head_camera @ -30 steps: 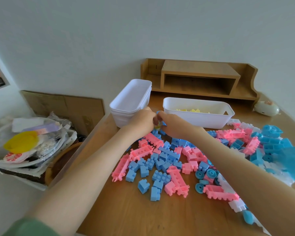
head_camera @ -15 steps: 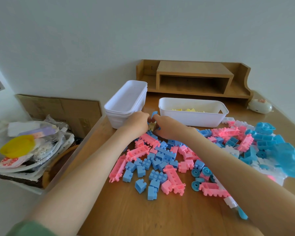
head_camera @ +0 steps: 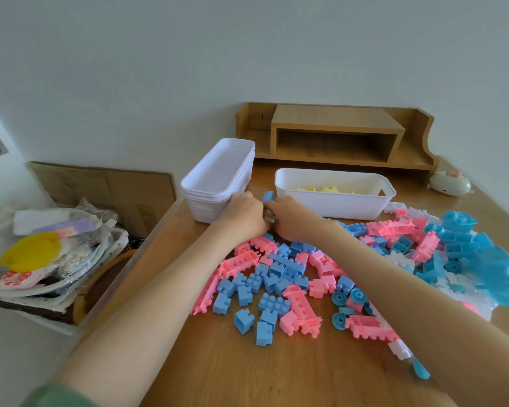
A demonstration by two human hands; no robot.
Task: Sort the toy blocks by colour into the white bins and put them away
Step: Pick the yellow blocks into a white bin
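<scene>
Hands meet at twelve o'clock of the pile [head_camera: 279,271]: the right hand [head_camera: 291,218] pinches a blue block [head_camera: 268,196]; the left hand [head_camera: 244,215]'s hold I cannot tell. Best free one bin from the stack of bins [head_camera: 218,177] at eleven o'clock for blues.

Pink and blue blocks [head_camera: 279,277] lie loose in a scattered heap. At 12 o'clock of the heap, one white bin [head_camera: 335,205] stands upright and holds yellow blocks [head_camera: 325,189]. At 11 o'clock stands a nested stack of white bins [head_camera: 218,177], the top one empty. A single blue block [head_camera: 268,196] stands raised between the two.
</scene>
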